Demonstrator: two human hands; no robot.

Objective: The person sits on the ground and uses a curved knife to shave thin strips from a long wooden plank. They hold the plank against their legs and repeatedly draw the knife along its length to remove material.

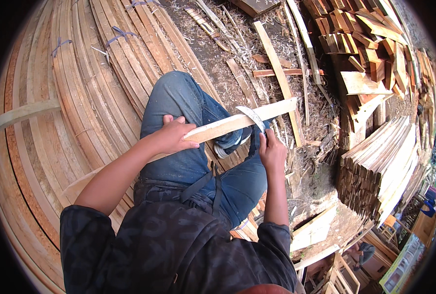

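A long, pale wooden strip [217, 127] lies slantwise across my thighs, its far end up to the right. My left hand [175, 135] is closed around it above my left knee, with the thumb along the near edge. In my right hand [273, 152] is a sickle-like knife [252, 117], whose curved, light blade rests across the strip near its far end. The knife's handle is hidden inside my fingers. Behind my left forearm the strip carries on down to the left.
Long wooden slats [76, 103] lie stacked beneath me and to the left, some tied with purple bands [120, 34]. Wood shavings [218, 63] and loose strips [277, 68] litter the ground ahead. At right are piled wood blocks [375, 44] and stacked thin boards [382, 164].
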